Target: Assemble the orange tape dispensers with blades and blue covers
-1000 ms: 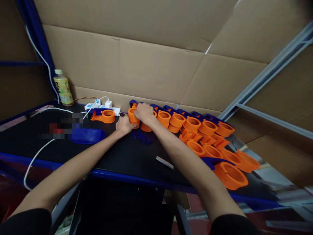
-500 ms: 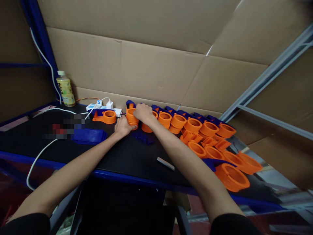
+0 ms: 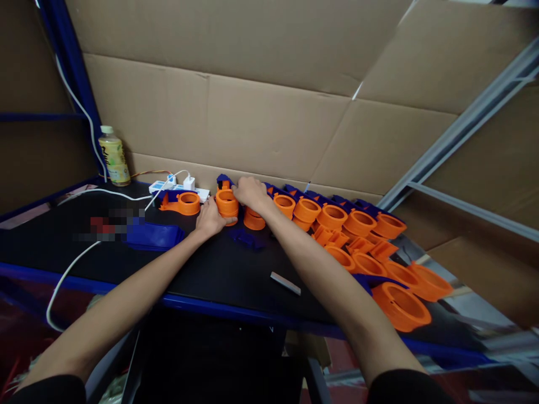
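Two stacked orange plastic ring-shaped parts (image 3: pixel 227 206), with a dark blue piece at their back, stand between my hands at the far side of the table. My left hand (image 3: pixel 209 217) is closed round the left side of the stack, its thumb along the front near the bottom. My right hand (image 3: pixel 251 192) is bent over the stack's right edge; its fingertips are partly hidden. Just under my right hand stands another orange ring stack (image 3: pixel 254 220). A dark blue piece (image 3: pixel 247 239) lies on the black tabletop in front.
Several orange ring stacks (image 3: pixel 332 215) with blue backs run to the right, with loose orange rings (image 3: pixel 402 306) nearer. At left are an orange ring part (image 3: pixel 188 203), flat blue pieces (image 3: pixel 155 234), a power strip (image 3: pixel 197 193), white cable and bottle (image 3: pixel 114 157). A thin strip (image 3: pixel 286 283) lies in front.
My right hand has shifted slightly right, showing more of the ring stack's top. My left hand stays at its left side. The view has tilted a little.
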Motion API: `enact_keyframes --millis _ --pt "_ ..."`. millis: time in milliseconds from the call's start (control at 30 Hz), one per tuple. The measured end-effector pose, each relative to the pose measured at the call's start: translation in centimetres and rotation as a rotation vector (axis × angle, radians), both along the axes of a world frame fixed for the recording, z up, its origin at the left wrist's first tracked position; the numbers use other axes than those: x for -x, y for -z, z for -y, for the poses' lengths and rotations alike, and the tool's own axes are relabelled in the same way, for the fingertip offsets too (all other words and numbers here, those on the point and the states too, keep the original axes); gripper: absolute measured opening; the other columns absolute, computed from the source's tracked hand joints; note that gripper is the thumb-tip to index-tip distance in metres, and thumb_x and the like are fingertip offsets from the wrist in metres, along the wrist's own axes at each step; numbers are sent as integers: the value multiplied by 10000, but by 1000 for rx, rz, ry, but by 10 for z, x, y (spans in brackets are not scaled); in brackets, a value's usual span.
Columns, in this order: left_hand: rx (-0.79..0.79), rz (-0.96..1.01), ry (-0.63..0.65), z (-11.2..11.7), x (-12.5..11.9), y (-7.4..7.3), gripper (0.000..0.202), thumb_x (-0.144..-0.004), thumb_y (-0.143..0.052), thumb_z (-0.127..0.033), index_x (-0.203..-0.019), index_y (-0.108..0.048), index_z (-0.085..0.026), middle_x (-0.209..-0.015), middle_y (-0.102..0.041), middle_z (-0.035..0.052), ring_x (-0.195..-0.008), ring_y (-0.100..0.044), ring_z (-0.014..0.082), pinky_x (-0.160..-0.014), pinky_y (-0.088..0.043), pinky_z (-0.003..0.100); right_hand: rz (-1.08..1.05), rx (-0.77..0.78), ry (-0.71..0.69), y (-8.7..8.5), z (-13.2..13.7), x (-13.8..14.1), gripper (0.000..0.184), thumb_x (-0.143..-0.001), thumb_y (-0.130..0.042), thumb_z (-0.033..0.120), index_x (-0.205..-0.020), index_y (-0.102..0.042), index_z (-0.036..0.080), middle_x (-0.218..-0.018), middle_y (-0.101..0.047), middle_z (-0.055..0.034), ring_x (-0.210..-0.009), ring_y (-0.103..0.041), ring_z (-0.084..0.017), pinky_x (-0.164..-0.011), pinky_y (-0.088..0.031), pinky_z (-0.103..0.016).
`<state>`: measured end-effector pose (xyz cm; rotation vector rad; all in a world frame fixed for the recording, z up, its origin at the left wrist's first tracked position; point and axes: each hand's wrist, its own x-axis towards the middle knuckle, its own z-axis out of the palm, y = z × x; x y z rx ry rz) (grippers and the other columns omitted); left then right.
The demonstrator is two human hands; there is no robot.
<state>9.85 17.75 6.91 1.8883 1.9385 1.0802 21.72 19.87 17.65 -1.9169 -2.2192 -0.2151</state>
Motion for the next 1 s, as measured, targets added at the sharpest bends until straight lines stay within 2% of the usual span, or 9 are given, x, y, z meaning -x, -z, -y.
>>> enact_keyframes --millis 133,233,300,433,600,667,733,867,1000 --pt "-51 17 9 6 2 -6 449 -935 -648 -365 -1333 -556 -178 -1344 -595 128 -1144 -626 286 -931 -542 502 -24 -23 20 -14 7 -10 408 -1009 -447 360 -1204 -695 101 -1220 -694 -233 -1202 -637 -319 -955 -483 -373" --pt "-84 28 37 18 5 -14 887 -771 -794 -486 -1469 -382 -126 -1421 -517 225 -1316 -504 380 -1033 -466 507 -42 -68 34 -29 19 -21 422 -1023 -420 356 -1206 -686 84 -1221 -686 -249 -1191 -640 -327 -947 -481 -369" --pt "-117 33 58 33 7 -19 993 -735 -812 -492 -1501 -309 -110 -1438 -483 254 -1375 -438 405 -1078 -425 497 -52 -101 41 -38 34 -30 444 -1039 -379 367 -1207 -682 90 -1210 -690 -242 -1181 -641 -331 -936 -480 -372" --pt "-222 26 122 87 5 -26 830 -833 -714 -367 -1513 -279 -175 -1461 -449 192 -1428 -374 349 -1153 -355 481 -71 -241 -10 -40 89 -47 480 -1058 -297 402 -1137 -708 167 -1116 -736 -167 -1069 -686 -322 -860 -497 -366" --pt "-470 80 451 158 5 -17 427 -938 -555 -224 -1354 -470 -272 -1291 -584 108 -1239 -548 270 -1036 -481 458 -100 -265 -207 -5 193 -75 393 -1045 -366 428 -1231 -672 267 -1022 -764 -56 -917 -724 -240 -809 -522 -322" --pt "-435 23 623 171 8 -9 280 -948 -539 -206 -1224 -556 -257 -1147 -646 94 -1102 -613 257 -948 -520 429 -80 -307 -197 12 223 -100 396 -1021 -401 487 -1236 -667 286 -1060 -750 -67 -953 -709 -251 -798 -538 -351" --pt "-364 -8 676 175 12 0 172 -959 -517 -201 -1101 -604 -241 -1024 -669 79 -981 -639 242 -871 -533 410 -30 -345 -116 27 239 -140 442 -987 -417 557 -1256 -650 294 -1114 -725 -96 -1053 -670 -295 -797 -554 -400" --pt "-229 26 668 166 15 14 131 -965 -502 -215 -1014 -623 -232 -947 -667 57 -906 -651 220 -813 -538 384 68 -354 -25 53 241 -245 680 -909 -396 715 -1419 -508 279 -1305 -639 -180 -1228 -571 -381 -1049 -447 -525" --pt "-194 43 661 161 14 22 141 -955 -514 -217 -1029 -631 -246 -978 -670 48 -919 -661 212 -826 -542 375 -4 -290 70 82 244 -330 864 -829 -442 785 -1507 -387 253 -1385 -566 -239 -1314 -520 -410 -1066 -433 -530"
